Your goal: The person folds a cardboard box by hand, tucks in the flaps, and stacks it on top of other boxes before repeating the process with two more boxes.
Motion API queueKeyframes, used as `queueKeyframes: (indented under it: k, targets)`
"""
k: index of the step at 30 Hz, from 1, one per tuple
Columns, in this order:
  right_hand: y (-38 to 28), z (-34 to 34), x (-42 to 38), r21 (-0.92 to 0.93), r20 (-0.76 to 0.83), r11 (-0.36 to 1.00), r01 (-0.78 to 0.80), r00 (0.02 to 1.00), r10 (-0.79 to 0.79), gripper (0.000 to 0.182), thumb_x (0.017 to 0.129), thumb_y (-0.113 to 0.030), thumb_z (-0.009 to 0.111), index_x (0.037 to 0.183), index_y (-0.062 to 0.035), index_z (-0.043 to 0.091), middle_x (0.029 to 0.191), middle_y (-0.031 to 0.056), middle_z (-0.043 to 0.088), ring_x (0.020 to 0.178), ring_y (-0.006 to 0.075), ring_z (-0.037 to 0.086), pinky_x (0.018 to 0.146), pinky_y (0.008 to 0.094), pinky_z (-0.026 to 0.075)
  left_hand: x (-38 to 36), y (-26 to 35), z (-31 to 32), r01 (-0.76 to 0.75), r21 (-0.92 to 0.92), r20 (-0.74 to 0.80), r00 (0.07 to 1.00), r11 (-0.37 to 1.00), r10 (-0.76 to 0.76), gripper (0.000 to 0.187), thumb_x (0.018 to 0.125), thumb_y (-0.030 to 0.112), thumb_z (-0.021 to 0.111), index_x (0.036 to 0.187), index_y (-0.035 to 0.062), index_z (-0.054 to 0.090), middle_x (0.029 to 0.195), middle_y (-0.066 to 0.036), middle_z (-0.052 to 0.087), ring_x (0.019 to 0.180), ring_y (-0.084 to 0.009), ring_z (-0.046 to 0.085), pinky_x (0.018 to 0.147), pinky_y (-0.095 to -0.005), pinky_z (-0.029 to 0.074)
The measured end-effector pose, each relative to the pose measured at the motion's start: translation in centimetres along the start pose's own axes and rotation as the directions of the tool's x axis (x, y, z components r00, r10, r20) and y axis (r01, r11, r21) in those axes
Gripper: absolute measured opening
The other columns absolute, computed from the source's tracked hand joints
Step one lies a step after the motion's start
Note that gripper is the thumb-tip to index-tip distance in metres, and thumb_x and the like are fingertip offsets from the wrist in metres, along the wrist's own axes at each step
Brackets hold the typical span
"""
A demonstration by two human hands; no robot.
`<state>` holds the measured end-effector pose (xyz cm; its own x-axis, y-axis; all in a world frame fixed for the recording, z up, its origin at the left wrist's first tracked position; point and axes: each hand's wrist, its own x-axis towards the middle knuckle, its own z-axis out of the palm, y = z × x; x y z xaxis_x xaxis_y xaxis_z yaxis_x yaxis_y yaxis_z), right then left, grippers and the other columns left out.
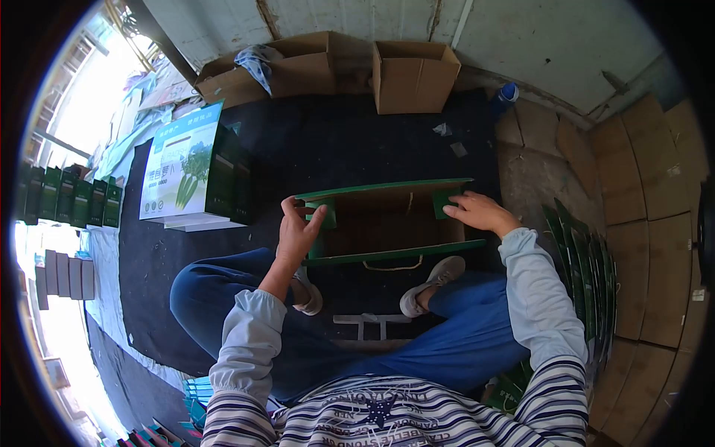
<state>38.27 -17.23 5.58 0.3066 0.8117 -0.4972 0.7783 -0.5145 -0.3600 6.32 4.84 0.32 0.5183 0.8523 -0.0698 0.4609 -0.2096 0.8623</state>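
A green gift box point(387, 223), still open and only part-formed, is seen lying on the dark floor mat point(335, 141) between the seated person's feet, its brown inside facing up and a cord handle point(393, 265) trailing along its near edge.

The left hand point(298, 231) is set on the box's left end; its fingers point(316, 217) are closed over the green end flap point(325, 214), thumb in front, pinching it. The right hand point(480, 211) is laid on the right end, its fingers point(456, 211) pressed flat on the other green flap point(445, 201), not curled shut.

Step judged in hand: folding the end flaps inward so that the carton is squared up. The long sides are already raised. The next move would likely call for both flaps to be pushed down and tucked evenly, with the side walls kept from splaying.

Surroundings noted:
- A finished printed carton point(195, 167) stands left of the box, well apart from the hands.
- A row of green cartons point(71, 201) is seen far left.
- Flat green blanks point(585, 268) are stacked upright at the right, beside the right sleeve.
- Two open brown cardboard boxes point(413, 74) stand at the far wall.
- A blue bottle point(506, 95) lies far right.
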Motion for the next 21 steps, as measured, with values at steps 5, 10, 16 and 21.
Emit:
queueKeyframes:
  k: [5,10,16,21]
  targets:
    - [0.6,2.3,1.6,-0.122,-0.089,0.992,0.027,0.995,-0.038,0.054,0.090,-0.044,0.048,0.126,-0.0043,0.054,0.113,0.0227,0.059,0.115,0.0363,0.051,0.098,0.0404,0.039,1.6,-3.5,-0.2,0.016,-0.003,0.191,0.982,1.000,-0.015,0.062,0.083,0.014,0.064,0.130,-0.0062,0.029,0.104,-0.021,0.065,0.090,-0.0283,0.067,0.078,-0.0352,0.052]
    - [1.8,0.7,0.7,0.126,0.008,0.991,0.041,0.999,-0.042,0.045,0.086,-0.025,0.056,0.126,-0.0023,0.054,0.103,0.0150,0.064,0.098,0.0281,0.061,0.087,0.0329,0.047,1.0,-2.2,0.1,0.026,0.036,0.134,0.990,0.999,-0.031,0.067,0.081,0.014,0.067,0.132,-0.0049,0.029,0.107,-0.018,0.066,0.094,-0.0238,0.065,0.082,-0.0327,0.050]
    - [6.4,2.5,1.6,0.490,-0.153,0.872,0.020,0.986,0.063,0.057,0.082,-0.012,0.059,0.135,-0.0015,0.039,0.093,0.0137,0.066,0.088,0.0217,0.065,0.079,0.0342,0.049,1.6,-2.7,0.3,0.075,-0.212,0.181,0.983,0.974,-0.036,0.081,0.079,0.030,0.072,0.135,-0.0054,0.025,0.109,-0.021,0.063,0.100,-0.0293,0.063,0.084,-0.0365,0.049]
    - [0.8,0.5,-1.0,0.688,-0.132,0.726,-0.001,0.983,0.127,0.063,0.087,-0.025,0.060,0.138,-0.0043,0.031,0.100,0.0137,0.062,0.087,0.0207,0.065,0.080,0.0330,0.047,1.0,-0.3,-1.0,0.221,-0.295,0.236,0.960,0.930,-0.153,0.088,0.079,0.050,0.070,0.135,-0.0044,0.029,0.112,-0.023,0.058,0.096,-0.0249,0.063,0.084,-0.0349,0.049]
